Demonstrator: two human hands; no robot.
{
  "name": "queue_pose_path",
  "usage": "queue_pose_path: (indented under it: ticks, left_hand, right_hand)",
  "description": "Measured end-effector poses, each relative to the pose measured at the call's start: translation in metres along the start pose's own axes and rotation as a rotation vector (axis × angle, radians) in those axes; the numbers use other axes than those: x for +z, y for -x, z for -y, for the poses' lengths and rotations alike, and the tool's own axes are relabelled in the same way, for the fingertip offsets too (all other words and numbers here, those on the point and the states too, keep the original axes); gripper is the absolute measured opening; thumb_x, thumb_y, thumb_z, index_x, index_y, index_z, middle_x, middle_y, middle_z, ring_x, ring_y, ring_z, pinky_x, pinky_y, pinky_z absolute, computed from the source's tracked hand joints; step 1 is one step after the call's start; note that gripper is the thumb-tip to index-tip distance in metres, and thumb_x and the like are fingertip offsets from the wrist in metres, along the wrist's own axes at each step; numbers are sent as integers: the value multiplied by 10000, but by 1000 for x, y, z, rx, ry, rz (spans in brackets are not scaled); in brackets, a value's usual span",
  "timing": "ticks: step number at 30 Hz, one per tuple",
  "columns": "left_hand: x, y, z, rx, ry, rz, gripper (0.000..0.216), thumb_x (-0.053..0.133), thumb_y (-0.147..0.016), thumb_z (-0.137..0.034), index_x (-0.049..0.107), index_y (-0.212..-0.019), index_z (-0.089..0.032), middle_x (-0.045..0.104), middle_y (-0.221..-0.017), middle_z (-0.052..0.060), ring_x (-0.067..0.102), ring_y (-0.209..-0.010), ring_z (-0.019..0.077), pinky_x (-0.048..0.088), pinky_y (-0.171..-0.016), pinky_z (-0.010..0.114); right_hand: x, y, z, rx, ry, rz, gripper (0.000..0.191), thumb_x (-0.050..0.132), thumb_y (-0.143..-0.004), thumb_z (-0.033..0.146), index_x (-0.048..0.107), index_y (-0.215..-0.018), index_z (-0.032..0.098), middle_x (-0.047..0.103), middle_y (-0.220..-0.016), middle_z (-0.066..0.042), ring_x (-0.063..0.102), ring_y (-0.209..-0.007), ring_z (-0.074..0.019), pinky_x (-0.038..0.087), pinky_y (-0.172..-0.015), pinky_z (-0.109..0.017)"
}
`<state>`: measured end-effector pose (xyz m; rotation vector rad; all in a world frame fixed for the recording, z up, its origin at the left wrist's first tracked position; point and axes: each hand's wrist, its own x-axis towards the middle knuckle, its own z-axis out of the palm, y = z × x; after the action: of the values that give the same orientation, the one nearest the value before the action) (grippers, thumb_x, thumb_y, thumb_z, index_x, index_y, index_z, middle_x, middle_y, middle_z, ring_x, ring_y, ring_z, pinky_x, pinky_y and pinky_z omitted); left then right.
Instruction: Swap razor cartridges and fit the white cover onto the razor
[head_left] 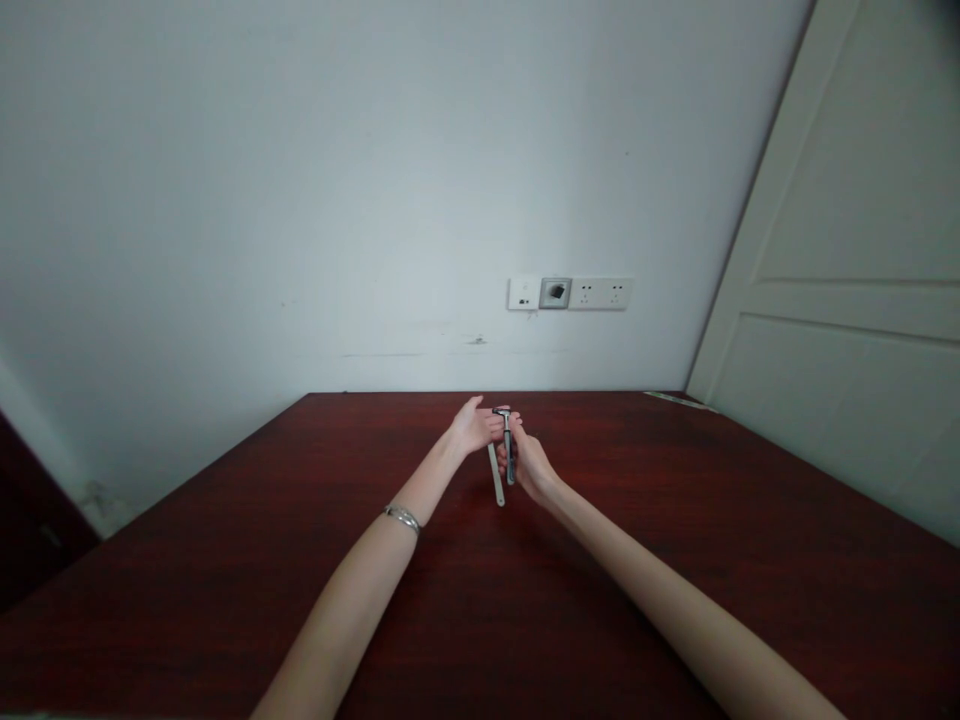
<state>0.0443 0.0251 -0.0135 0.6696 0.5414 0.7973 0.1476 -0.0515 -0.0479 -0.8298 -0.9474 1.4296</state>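
Both my arms reach out over a dark red wooden table [675, 540]. My right hand [531, 462] is closed round a small metal razor-like tool [508, 445], held upright with its crossbar head on top. My left hand [472, 428] pinches the tool's head from the left. A pale thin strip [496, 482] hangs down just left of the handle; which hand holds it I cannot tell. A silver bracelet [402, 517] sits on my left wrist.
A white wall rises behind the table with a row of sockets and switches [570, 293]. A white door [847, 300] stands at the right. A pale flat strip [679, 400] lies at the table's far right corner.
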Motion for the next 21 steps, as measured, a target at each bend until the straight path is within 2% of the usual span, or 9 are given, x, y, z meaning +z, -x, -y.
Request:
queue_pose_path:
  ticks: [5,12,21]
  left_hand:
    - [4,1,10,36,90,18,540,247,-885,-395,409,-1189,21,522,-1158,295,602,-980,302,493,-767,396]
    - [4,2,13,62,183,0,533,270,-878,-357,363,-1252,11,504,-1192,280,586,-1018,301,531,-734,367]
    - [9,4,16,73,215,-22,525,231,-891,-319,370,-1253,35,558,-1115,274,585,-1023,294,544,-722,362]
  right_hand:
    - [0,4,0,103,13,20,462,522,-716,627,477,-621,176,394,-441,49,363,-358,-70,325,-335,-202]
    - [0,5,-2,-4,55,-7,427,599,-679,564,489,-606,158,382,-434,68,262,-323,-21,162,-308,-155]
    - [0,5,-6,-47,118,-42,408,610,-679,530,473,-562,164,347,-390,77,249,-314,-20,161,-307,-157]
